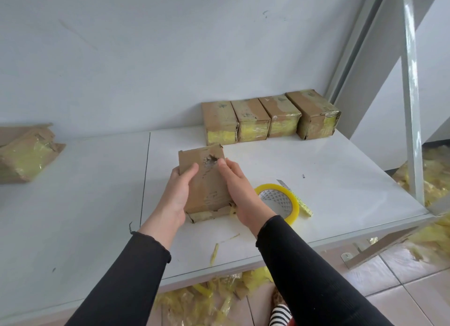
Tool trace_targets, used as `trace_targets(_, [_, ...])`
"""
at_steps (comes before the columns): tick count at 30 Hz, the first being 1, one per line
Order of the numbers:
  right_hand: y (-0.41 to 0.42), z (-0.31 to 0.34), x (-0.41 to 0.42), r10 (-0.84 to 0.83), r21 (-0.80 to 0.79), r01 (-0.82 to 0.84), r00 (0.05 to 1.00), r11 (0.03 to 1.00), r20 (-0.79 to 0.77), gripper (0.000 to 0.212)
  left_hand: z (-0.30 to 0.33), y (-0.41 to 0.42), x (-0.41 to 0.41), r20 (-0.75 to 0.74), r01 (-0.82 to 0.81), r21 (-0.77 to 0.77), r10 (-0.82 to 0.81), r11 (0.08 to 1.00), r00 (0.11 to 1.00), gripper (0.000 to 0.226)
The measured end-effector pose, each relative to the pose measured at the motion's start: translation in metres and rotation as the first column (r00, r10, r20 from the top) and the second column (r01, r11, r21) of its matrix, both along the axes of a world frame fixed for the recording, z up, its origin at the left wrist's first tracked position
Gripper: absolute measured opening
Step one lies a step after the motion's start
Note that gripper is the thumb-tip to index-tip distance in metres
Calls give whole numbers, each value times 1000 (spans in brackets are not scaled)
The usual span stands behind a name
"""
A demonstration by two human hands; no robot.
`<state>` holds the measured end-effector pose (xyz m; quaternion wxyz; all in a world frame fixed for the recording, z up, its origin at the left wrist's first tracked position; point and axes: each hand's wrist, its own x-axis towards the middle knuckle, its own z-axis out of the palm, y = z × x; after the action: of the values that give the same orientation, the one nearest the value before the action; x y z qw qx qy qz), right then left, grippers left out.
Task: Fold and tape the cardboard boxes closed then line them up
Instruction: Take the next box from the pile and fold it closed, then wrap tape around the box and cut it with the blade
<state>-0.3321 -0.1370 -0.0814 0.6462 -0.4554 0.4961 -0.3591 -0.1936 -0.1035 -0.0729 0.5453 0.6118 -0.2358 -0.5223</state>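
A worn cardboard box (205, 179) with a torn spot on its top lies on the white table (328, 179) in front of me. My left hand (176, 194) grips its left side, thumb on the top face. My right hand (239, 191) lies along its right side with the fingers fairly straight, pressing against the box. A roll of yellow tape (282, 201) rests flat just right of my right hand, its loose end (303, 205) trailing to the right. A row of several taped boxes (267, 117) stands against the back wall.
Flattened, partly taped cardboard (26, 150) lies at the table's far left. Yellow tape scraps (214, 252) sit near the front edge, and more litter the floor (428, 240). A metal frame post (411, 94) rises at the right.
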Motion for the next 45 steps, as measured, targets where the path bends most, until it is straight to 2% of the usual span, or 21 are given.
trace_targets(3, [-1,-1,4,5,65,-4,1000,998,-10,71,-3,-2,5,-6,-23,4,23,1000,1000,32])
trace_targets(5, [-2,-3,6,-30,65,30,1000,997,5,61,-6,-3,3,43,-32,-4,32,999,999,38])
trace_targets(8, [-4,-9,10,-77,0,77,997,997,-18,40,-9,-4,2,121,-41,-26,44,999,992,21])
trace_targets(11, [-5,-9,15,-25,-18,25,1000,1000,-10,33,-12,-4,5,110,-78,-16,79,997,991,29])
trace_targets(13, [-5,-7,16,42,-23,-43,999,999,-26,38,-12,-4,11,158,-58,-13,59,998,986,34])
trace_targets(15, [-3,-4,16,109,-46,-114,989,992,-97,57,-15,-6,19,277,-1,13,-3,1000,961,57])
trace_targets(16, [-3,-1,14,126,-94,-144,977,985,-173,66,-14,-8,22,423,30,45,-46,999,905,73])
trace_targets(18, [-6,10,1,38,-280,-148,930,948,-364,67,-8,-9,23,816,14,49,-48,999,575,80])
trace_targets(19, [-10,15,-13,-76,-390,-110,899,914,-431,61,-1,-6,18,922,15,-57,47,998,385,73])
trace_targets(20, [-15,19,-31,-202,-477,-56,858,877,-472,53,7,-4,11,945,77,-198,170,977,278,63])
trace_targets(22, [-29,19,-78,-370,-537,7,732,844,-572,42,18,1,-17,902,259,-372,282,891,326,45])
trace_targets(23, [-34,16,-103,-363,-495,-35,636,868,-681,42,21,4,-35,898,348,-367,231,863,374,42])
trace_targets(25, [-39,3,-141,-164,-240,-105,474,965,-865,35,17,13,-72,912,515,-259,31,817,409,46])
trace_targets(26, [-39,-4,-153,-37,-96,-107,458,990,-888,28,14,18,-89,919,594,-183,-77,784,386,51])
trace_targets(28, [-36,-9,-163,110,66,-100,545,993,-831,14,5,25,-114,921,701,-23,-257,712,292,63])
trace_targets(31, [-28,-5,-165,87,43,-78,746,996,-661,13,-4,26,-133,915,684,121,-347,719,203,84])
trace_targets(33, [-20,2,-158,-2,-103,-60,852,993,-523,20,-5,21,-137,910,587,146,-342,796,237,102])
trace_targets(36, [-10,15,-141,-117,-422,-179,801,889,-587,21,-5,11,-134,899,468,172,-332,867,285,112])
trace_targets(39, [-5,25,-129,-211,-608,-368,709,703,-673,20,4,3,-121,838,470,181,-386,864,387,76])
trace_targets(42, [-4,31,-124,-305,-661,-510,614,550,-728,19,15,1,-109,690,500,81,-410,862,597,43])
trace_targets(45, [-2,35,-122,-322,-718,-501,661,484,-678,24,25,7,-103,486,501,-30,-425,865,764,33])
